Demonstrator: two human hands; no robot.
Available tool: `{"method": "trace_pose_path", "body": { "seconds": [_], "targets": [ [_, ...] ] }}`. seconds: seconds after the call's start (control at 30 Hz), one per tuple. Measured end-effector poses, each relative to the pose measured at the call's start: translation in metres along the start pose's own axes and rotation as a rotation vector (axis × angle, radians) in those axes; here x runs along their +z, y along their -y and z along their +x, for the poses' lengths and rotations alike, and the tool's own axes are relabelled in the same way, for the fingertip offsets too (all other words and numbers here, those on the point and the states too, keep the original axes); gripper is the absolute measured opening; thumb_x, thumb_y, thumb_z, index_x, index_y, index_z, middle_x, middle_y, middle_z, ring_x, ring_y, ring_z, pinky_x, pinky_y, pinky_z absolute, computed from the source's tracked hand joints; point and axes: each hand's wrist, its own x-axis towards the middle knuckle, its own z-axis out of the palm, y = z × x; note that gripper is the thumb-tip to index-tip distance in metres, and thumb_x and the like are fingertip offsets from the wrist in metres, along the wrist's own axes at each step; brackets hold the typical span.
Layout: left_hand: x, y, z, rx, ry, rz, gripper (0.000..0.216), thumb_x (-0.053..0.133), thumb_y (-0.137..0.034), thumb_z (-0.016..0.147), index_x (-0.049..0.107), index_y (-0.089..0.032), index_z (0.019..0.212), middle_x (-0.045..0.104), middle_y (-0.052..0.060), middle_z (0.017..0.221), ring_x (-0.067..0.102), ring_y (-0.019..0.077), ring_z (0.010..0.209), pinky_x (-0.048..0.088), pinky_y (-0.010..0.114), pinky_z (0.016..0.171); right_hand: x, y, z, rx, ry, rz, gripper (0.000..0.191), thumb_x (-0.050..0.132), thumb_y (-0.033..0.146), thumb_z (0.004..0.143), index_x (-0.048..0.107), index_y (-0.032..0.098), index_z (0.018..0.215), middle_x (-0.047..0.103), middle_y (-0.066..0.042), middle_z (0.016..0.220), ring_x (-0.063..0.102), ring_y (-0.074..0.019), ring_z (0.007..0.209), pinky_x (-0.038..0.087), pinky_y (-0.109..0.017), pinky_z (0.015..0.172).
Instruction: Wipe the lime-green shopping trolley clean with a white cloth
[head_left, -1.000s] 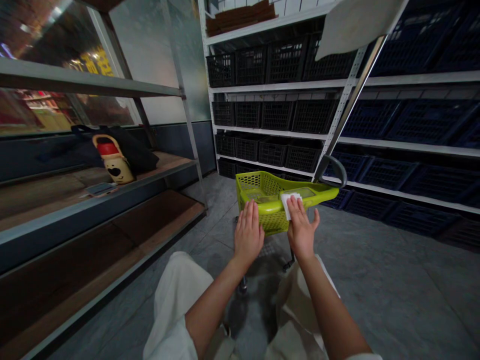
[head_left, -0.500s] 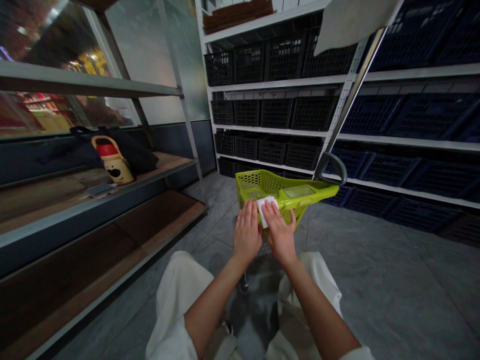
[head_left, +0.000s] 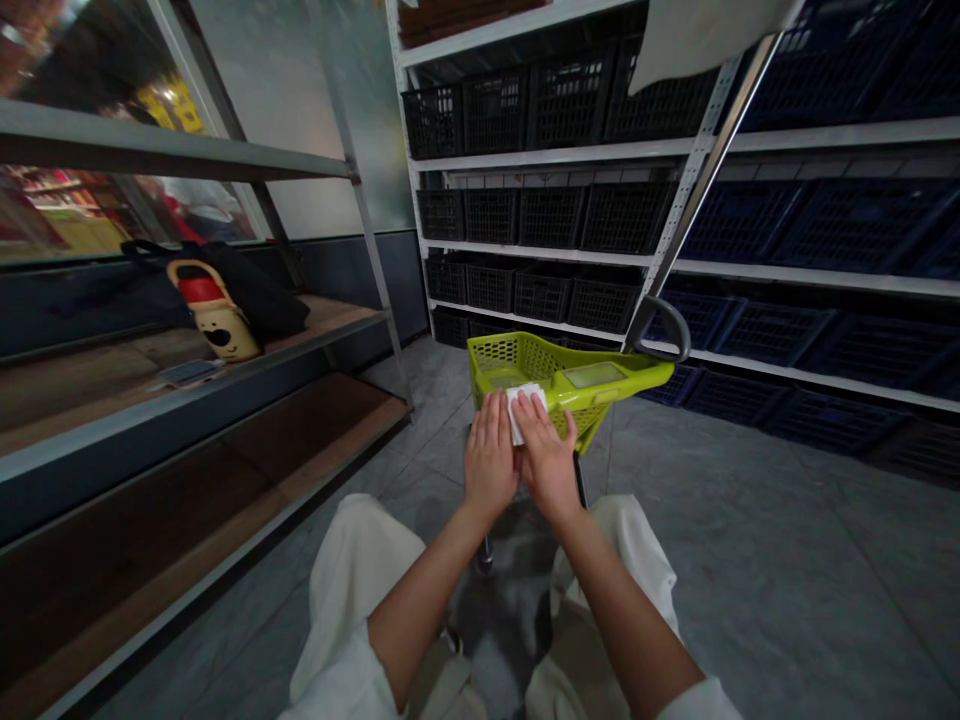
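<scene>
A green shopping basket cart (head_left: 536,362) with a perforated body and a grey handle (head_left: 670,330) stands in front of my knees. A folded white tissue (head_left: 516,415) lies against its near edge. My right hand (head_left: 546,455) presses the tissue there, fingers over it and thumb apart. Beside it, my left hand (head_left: 491,455) rests on the near rim with fingers stretched and close together, right against the tissue's left edge. The undersides of both hands are hidden.
On the left, a metal shelf (head_left: 300,345) bears a bottle with a red lid (head_left: 219,318), a phone (head_left: 191,373) and a dark bag (head_left: 262,295). White racks behind hold black crates (head_left: 551,218) and blue crates (head_left: 847,230). A metal pole (head_left: 716,165) slants up from the cart.
Both hands and the tissue stay together at the basket's near edge, with only a slight shift. The whole view has tilted a little.
</scene>
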Motion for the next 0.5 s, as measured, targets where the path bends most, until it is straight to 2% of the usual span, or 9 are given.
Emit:
{"method": "trace_pose_path", "body": {
  "seconds": [0.07, 0.17, 0.33, 0.43, 0.5],
  "targets": [
    [0.0, 0.001, 0.0, 0.009, 0.001, -0.003, 0.082, 0.047, -0.018, 0.092, 0.001, -0.011, 0.159, 0.03, 0.02, 0.162, 0.021, 0.03, 0.153, 0.032, 0.05, 0.12, -0.003, 0.001, 0.0, -0.04, 0.028, 0.014, 0.066, 0.036, 0.009, 0.09, 0.034, 0.025, 0.154, 0.047, -0.006, 0.155, 0.036, -0.016, 0.148, 0.005, -0.046, 0.123],
    [-0.002, 0.001, 0.002, 0.009, 0.007, 0.004, 0.082, 0.047, -0.015, 0.091, 0.003, -0.01, 0.159, 0.03, 0.02, 0.162, 0.021, 0.0295, 0.153, 0.032, 0.05, 0.121, -0.009, -0.016, -0.002, -0.032, 0.035, -0.014, 0.067, 0.035, 0.008, 0.089, 0.032, 0.026, 0.154, 0.047, -0.007, 0.155, 0.037, -0.0163, 0.147, 0.006, -0.048, 0.122],
    [-0.006, -0.002, 0.003, -0.004, 0.012, 0.001, 0.082, 0.047, -0.014, 0.09, 0.002, -0.01, 0.159, 0.029, 0.02, 0.162, 0.02, 0.0287, 0.153, 0.031, 0.049, 0.121, -0.012, -0.049, -0.004, 0.158, -0.084, -0.119, 0.071, 0.034, 0.007, 0.087, 0.03, 0.028, 0.155, 0.046, -0.006, 0.156, 0.036, -0.018, 0.148, 0.008, -0.052, 0.121],
    [-0.005, -0.004, 0.002, -0.015, 0.009, -0.01, 0.082, 0.047, -0.014, 0.09, 0.002, -0.011, 0.159, 0.028, 0.019, 0.163, 0.02, 0.0289, 0.153, 0.031, 0.05, 0.121, -0.009, -0.04, -0.002, 0.238, -0.12, -0.131, 0.071, 0.034, 0.007, 0.088, 0.03, 0.027, 0.155, 0.045, -0.006, 0.156, 0.034, -0.019, 0.148, 0.006, -0.052, 0.122],
    [-0.003, -0.005, 0.002, -0.022, 0.003, -0.017, 0.081, 0.046, -0.014, 0.091, 0.003, -0.01, 0.159, 0.028, 0.019, 0.163, 0.02, 0.0289, 0.153, 0.031, 0.05, 0.121, -0.006, -0.024, 0.0, 0.173, -0.075, -0.095, 0.07, 0.035, 0.008, 0.088, 0.029, 0.026, 0.156, 0.045, -0.006, 0.156, 0.034, -0.0185, 0.149, 0.006, -0.05, 0.122]
  ]
}}
